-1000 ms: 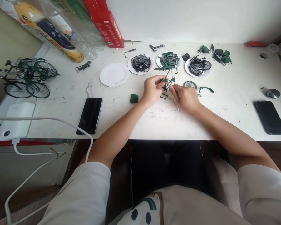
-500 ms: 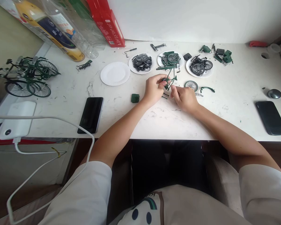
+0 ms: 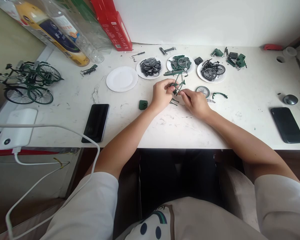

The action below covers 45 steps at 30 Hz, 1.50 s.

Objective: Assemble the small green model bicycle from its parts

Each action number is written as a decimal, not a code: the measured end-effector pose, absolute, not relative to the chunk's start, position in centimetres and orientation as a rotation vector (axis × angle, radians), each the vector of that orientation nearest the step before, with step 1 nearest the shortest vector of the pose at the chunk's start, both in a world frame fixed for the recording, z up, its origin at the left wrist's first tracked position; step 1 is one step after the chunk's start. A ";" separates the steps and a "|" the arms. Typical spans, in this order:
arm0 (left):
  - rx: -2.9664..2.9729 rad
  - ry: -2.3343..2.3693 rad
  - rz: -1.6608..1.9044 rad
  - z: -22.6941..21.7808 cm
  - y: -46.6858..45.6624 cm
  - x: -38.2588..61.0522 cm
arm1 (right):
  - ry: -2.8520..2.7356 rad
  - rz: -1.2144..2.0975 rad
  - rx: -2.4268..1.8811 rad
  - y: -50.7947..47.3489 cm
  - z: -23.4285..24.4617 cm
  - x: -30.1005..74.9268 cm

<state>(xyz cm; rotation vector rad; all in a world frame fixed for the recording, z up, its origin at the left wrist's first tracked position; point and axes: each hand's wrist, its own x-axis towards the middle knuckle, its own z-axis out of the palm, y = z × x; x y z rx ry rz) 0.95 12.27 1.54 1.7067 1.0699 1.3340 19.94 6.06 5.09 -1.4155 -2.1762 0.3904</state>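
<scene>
A green model bicycle frame is tilted up above the table, with the fingers of my left hand wrapped round its lower part. My right hand pinches close against the frame's near end; whatever lies between its fingertips is too small to make out. Just below the hands, a thin forked green part lies on the table. A spoked wheel and a curved green piece rest to the right of my right hand. Left of my left wrist sits a small green box-shaped part.
Paper plates with bicycle parts stand behind the hands, beside a bare white plate. Assembled model bicycles are at the left. Phones lie on both sides. A white cable loops over the table's left edge.
The frame has tilted a little in my left hand. My right fingertips have moved in against its near end. More of the forked green part shows below the hands.
</scene>
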 end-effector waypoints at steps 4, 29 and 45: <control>1.691 1.069 1.316 1.2 12.4 1.0 | -2.119 0.442 -1.397 6.0 4.8 19.9; 2.324 1.108 1.345 3.3 11.5 0.4 | -1.907 0.431 -1.463 6.8 5.1 20.2; 2.379 0.972 1.264 5.2 9.3 1.2 | -1.739 0.434 -1.409 8.3 3.4 21.1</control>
